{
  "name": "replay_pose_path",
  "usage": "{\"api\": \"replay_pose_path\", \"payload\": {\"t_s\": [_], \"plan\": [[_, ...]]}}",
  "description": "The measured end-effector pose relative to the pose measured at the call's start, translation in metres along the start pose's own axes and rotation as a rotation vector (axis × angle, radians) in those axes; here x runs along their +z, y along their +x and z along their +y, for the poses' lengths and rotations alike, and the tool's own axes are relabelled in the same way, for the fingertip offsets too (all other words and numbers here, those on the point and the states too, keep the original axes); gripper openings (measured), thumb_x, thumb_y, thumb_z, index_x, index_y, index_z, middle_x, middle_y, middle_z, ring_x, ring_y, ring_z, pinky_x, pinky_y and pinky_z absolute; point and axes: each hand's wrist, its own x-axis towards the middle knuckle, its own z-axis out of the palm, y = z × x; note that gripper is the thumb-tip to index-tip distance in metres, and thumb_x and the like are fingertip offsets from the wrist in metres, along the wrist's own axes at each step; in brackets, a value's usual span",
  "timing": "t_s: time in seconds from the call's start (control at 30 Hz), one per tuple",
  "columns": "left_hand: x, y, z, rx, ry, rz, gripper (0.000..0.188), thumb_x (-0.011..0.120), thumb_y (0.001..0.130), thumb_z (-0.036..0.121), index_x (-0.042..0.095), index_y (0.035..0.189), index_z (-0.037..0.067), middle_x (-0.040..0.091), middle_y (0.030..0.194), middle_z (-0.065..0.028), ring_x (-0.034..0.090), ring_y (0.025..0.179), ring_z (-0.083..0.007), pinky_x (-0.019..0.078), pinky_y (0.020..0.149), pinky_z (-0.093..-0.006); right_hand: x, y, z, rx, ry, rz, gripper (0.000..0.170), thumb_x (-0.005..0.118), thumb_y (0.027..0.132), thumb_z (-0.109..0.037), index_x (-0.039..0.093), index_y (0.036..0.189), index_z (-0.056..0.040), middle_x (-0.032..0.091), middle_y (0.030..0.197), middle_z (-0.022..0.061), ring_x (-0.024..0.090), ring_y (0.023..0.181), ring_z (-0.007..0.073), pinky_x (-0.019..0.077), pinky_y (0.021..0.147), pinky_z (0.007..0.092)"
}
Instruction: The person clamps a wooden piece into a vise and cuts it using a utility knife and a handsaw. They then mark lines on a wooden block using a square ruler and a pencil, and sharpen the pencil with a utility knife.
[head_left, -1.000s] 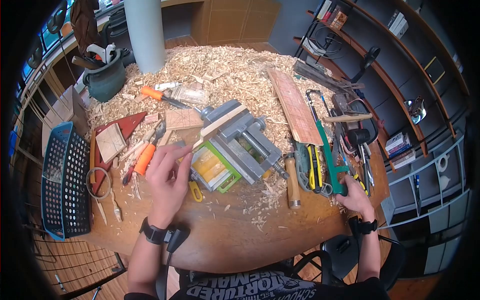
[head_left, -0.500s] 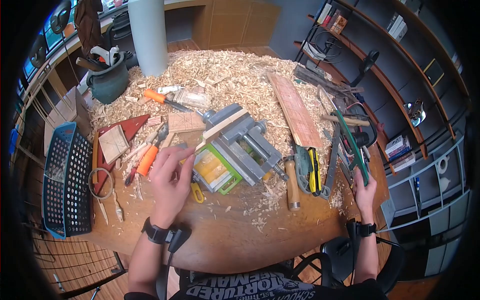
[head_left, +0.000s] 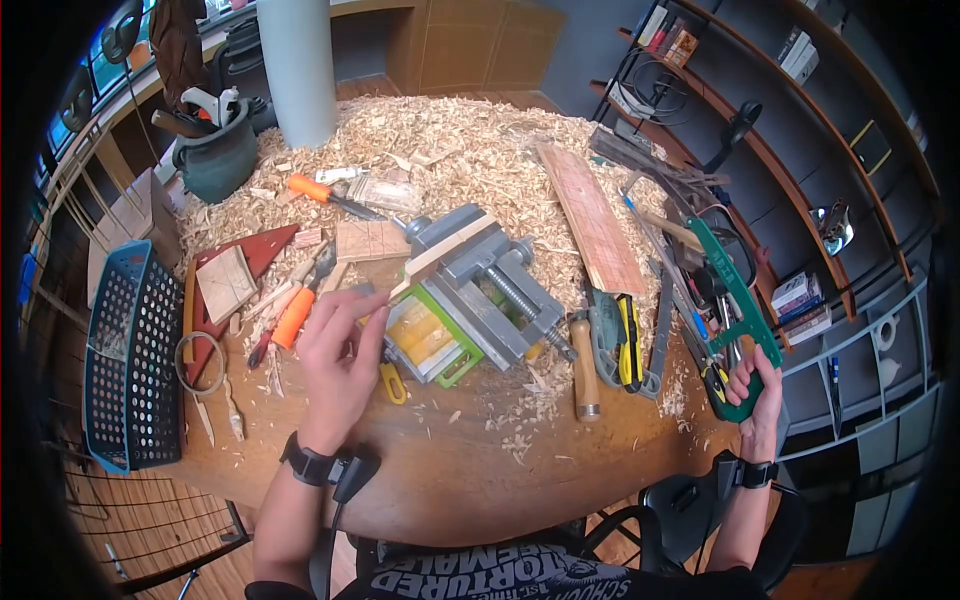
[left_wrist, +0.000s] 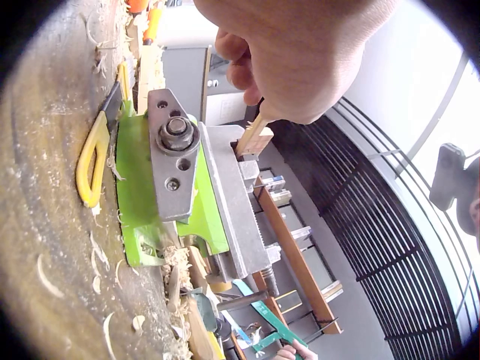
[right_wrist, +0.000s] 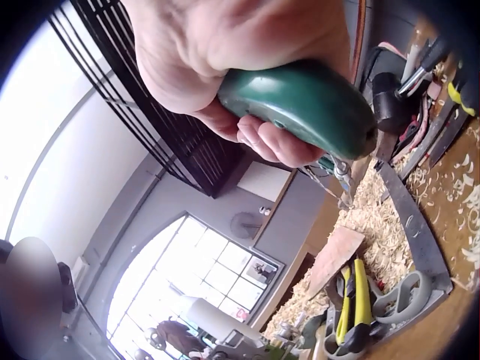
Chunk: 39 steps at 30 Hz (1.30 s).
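A grey bench vise point(head_left: 480, 270) on a green base point(head_left: 462, 365) clamps a pale wooden strip point(head_left: 452, 247). My left hand point(head_left: 335, 345) pinches the strip's near end at the vise's left side; the left wrist view also has this strip point(left_wrist: 253, 139) coming out from under the fingers. At the table's right edge, my right hand point(head_left: 757, 395) grips a green-framed hacksaw point(head_left: 738, 290), raised over other tools. In the right wrist view the fingers curl round its green handle point(right_wrist: 300, 105).
Wood shavings point(head_left: 450, 140) pile across the back. Right of the vise lie a wooden-handled tool point(head_left: 585, 370), a yellow cutter point(head_left: 628, 345) and a reddish board point(head_left: 592, 215). Orange-handled tools point(head_left: 293, 318) and a blue basket point(head_left: 130, 360) are at left.
My right hand has lifted the hacksaw from among the tools and moved it right, turning its frame. The left hand stays at the strip.
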Motion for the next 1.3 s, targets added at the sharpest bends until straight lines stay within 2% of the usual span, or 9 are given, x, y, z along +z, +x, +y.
{"api": "replay_pose_path", "payload": {"t_s": [0.27,0.33,0.47,0.53,0.9,1.03,1.13,1.27,1.3], "plan": [[0.001,0.000,0.000,0.008,-0.003,0.003,0.015,0.067,0.087,-0.004,0.072,0.101,0.000,0.063,0.094,-0.0058,0.048,0.056,-0.0056,0.0360,0.049,-0.0213,0.016,-0.023,-0.022,-0.168,0.088,-0.083,0.031,0.047,0.105,-0.027,0.042,0.081,-0.0070,0.036,0.061,-0.0009,0.037,0.046,0.0071,0.0331,0.040,0.0217],[0.001,0.000,-0.002,0.025,0.002,0.009,0.015,0.068,0.087,-0.004,0.072,0.101,0.001,0.063,0.093,-0.0054,0.048,0.056,-0.0057,0.0357,0.048,-0.0214,0.029,-0.035,-0.036,-0.147,0.082,-0.102,0.033,0.054,0.101,-0.028,0.043,0.078,-0.0059,0.040,0.062,0.0019,0.039,0.047,0.0092,0.0341,0.041,0.0240],[0.000,0.000,0.001,-0.001,0.007,0.017,0.015,0.068,0.087,-0.003,0.072,0.101,0.001,0.063,0.093,-0.0052,0.047,0.056,-0.0062,0.0355,0.048,-0.0217,0.051,-0.048,-0.019,-0.287,-0.306,-0.089,0.035,0.061,0.098,-0.029,0.049,0.079,-0.0020,0.044,0.062,0.0031,0.044,0.049,0.0110,0.0344,0.043,0.0259],[0.000,0.000,0.001,0.005,-0.020,0.012,0.016,0.068,0.087,-0.003,0.072,0.101,0.002,0.063,0.092,-0.0050,0.048,0.056,-0.0065,0.0364,0.049,-0.0219,0.060,-0.046,-0.018,-0.201,-0.094,-0.102,0.033,0.059,0.098,-0.028,0.049,0.080,-0.0017,0.044,0.062,0.0029,0.043,0.049,0.0109,0.0351,0.043,0.0261],[-0.003,0.000,0.005,-0.055,-0.036,-0.006,0.015,0.068,0.088,0.000,0.072,0.102,0.004,0.063,0.093,-0.0050,0.051,0.059,-0.0068,0.0395,0.050,-0.0221,0.089,-0.037,-0.008,-0.205,-0.321,-0.146,0.033,0.058,0.100,-0.027,0.050,0.080,-0.0012,0.044,0.061,0.0024,0.044,0.049,0.0102,0.0355,0.044,0.0250],[-0.002,0.000,0.001,-0.020,-0.051,0.011,0.015,0.068,0.088,0.000,0.071,0.102,0.003,0.063,0.092,-0.0056,0.050,0.056,-0.0063,0.0393,0.048,-0.0215,0.084,-0.044,-0.003,-0.338,-0.282,-0.304,0.036,0.056,0.101,-0.028,0.049,0.081,0.0009,0.043,0.062,0.0044,0.042,0.049,0.0117,0.0354,0.045,0.0257],[0.000,-0.001,-0.001,-0.025,-0.051,0.018,0.014,0.069,0.088,0.002,0.071,0.101,0.002,0.063,0.092,-0.0060,0.049,0.053,-0.0060,0.0387,0.047,-0.0217,0.095,-0.064,-0.015,-0.257,-0.147,-0.333,0.040,0.057,0.100,-0.032,0.048,0.080,0.0014,0.042,0.062,0.0045,0.043,0.048,0.0121,0.0352,0.044,0.0254],[0.000,-0.002,-0.005,-0.026,-0.057,0.041,0.014,0.072,0.086,0.004,0.070,0.100,0.001,0.064,0.092,-0.0063,0.047,0.050,-0.0059,0.0376,0.045,-0.0226,0.101,-0.086,-0.004,-0.310,-0.128,-0.481,0.046,0.063,0.097,-0.036,0.049,0.086,0.0061,0.045,0.061,0.0082,0.045,0.047,0.0151,0.0384,0.042,0.0280],[0.000,-0.002,-0.006,-0.032,-0.050,0.042,0.014,0.072,0.086,0.004,0.070,0.100,0.001,0.064,0.092,-0.0063,0.047,0.050,-0.0059,0.0376,0.045,-0.0226,0.111,-0.094,-0.003,-0.324,-0.144,-0.466,0.046,0.058,0.099,-0.037,0.045,0.079,0.0010,0.043,0.062,0.0069,0.042,0.046,0.0138,0.0375,0.041,0.0277]]}}
